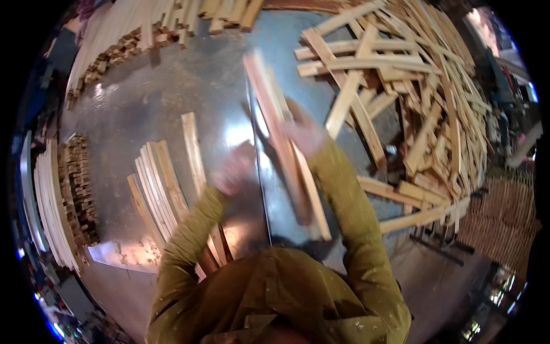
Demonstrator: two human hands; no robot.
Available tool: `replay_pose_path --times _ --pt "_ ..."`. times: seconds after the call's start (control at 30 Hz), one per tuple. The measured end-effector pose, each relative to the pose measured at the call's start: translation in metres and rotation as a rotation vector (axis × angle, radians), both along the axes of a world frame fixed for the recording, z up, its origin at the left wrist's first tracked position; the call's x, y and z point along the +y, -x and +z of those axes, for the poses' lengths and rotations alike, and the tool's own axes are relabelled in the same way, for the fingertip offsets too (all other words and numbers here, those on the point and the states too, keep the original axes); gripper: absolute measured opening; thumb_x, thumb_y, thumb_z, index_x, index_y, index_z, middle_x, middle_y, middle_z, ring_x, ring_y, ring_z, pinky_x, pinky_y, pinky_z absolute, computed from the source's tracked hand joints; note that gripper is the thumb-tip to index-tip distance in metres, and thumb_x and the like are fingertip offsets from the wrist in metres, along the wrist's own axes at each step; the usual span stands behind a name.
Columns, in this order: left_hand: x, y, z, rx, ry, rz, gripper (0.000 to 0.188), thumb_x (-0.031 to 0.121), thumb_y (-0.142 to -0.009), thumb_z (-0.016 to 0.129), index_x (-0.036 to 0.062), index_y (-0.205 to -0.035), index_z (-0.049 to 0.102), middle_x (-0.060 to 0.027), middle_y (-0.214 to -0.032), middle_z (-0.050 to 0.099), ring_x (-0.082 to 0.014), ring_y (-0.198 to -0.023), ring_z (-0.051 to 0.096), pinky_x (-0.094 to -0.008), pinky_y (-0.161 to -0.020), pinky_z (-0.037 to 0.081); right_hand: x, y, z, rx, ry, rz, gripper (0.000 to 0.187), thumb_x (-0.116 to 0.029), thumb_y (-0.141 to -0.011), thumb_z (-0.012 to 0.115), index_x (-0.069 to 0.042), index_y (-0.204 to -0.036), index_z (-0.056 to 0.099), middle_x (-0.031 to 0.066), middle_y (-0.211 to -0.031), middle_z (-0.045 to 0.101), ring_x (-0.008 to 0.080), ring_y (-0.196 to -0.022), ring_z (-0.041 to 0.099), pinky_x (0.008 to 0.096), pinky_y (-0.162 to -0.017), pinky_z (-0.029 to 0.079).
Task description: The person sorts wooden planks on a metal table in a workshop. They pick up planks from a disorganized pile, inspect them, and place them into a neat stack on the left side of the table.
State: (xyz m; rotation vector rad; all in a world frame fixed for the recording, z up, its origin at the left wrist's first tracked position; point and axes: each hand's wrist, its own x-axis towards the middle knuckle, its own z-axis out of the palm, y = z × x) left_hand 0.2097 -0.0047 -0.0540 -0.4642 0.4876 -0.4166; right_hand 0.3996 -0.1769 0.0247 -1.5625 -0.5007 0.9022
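Note:
My right hand [306, 133] is closed around two wooden strips [278, 126], one reddish and one paler, slanting over the metal table. Motion blurs their ends. My left hand [234, 171] hovers left of them over the tabletop, apart from the strips. Its fingers are smeared by motion, so whether they are closed is unclear. Beside my left forearm lies a single pale strip [193, 150]. Farther left, several strips lie side by side in a row [154, 183], partly hidden by my left sleeve.
A tangled heap of loose wooden strips [424, 109] covers the table's right side. Stacked strips [132, 34] line the far left edge, with another stack [54, 200] at the left. A seam [260, 183] runs down the metal tabletop [143, 97]. Woven matting [498, 212] stands at the right.

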Motion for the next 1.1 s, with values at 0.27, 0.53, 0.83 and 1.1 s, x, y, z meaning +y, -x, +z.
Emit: replay_pose_path --times 0.27,0.53,0.83,1.1 --pt "-0.118 0.034 0.015 -0.036 -1.205 -0.178 0.055 0.043 -0.09 0.067 0.0003 -0.122 0.056 -0.0087 -0.1 0.065 -0.0233 -0.089 0.065 -0.0372 -0.075 0.056 -0.024 0.055 -0.062 0.841 -0.208 -0.189 0.044 -0.027 -0.095 0.062 -0.001 -0.13 0.056 0.0139 -0.111 0.067 0.0226 -0.102 0.065 0.0333 -0.088 0.054" --pt "-0.161 0.078 0.038 0.009 -1.399 0.102 0.064 0.035 -0.079 0.079 0.0001 -0.127 0.054 -0.0152 -0.105 0.066 -0.0289 -0.099 0.063 -0.0429 -0.089 0.052 -0.068 0.154 -0.012 0.088 0.119 -0.19 0.072 -0.049 -0.095 0.055 0.001 -0.145 0.04 0.0203 -0.139 0.051 0.0286 -0.127 0.05 0.0343 -0.107 0.039" --pt "-0.125 0.093 0.024 0.08 -1.069 0.121 0.036 0.024 -0.089 0.065 -0.0007 -0.115 0.059 -0.0089 -0.099 0.064 -0.0213 -0.084 0.063 -0.0358 -0.078 0.056 -0.372 0.096 0.001 -1.192 1.363 0.482 0.046 -0.026 -0.094 0.052 -0.004 -0.136 0.048 0.0201 -0.125 0.059 0.0297 -0.116 0.059 0.048 -0.11 0.033" --pt "-0.156 0.106 -0.005 0.29 -1.352 -0.008 0.031 0.006 -0.083 0.064 -0.003 -0.111 0.057 -0.0141 -0.087 0.064 -0.0263 -0.068 0.064 -0.0389 -0.06 0.058 -0.327 0.103 0.027 -1.244 0.864 0.455 0.045 -0.022 -0.084 0.062 -0.005 -0.125 0.054 0.0146 -0.106 0.064 0.029 -0.099 0.064 0.0435 -0.088 0.053"
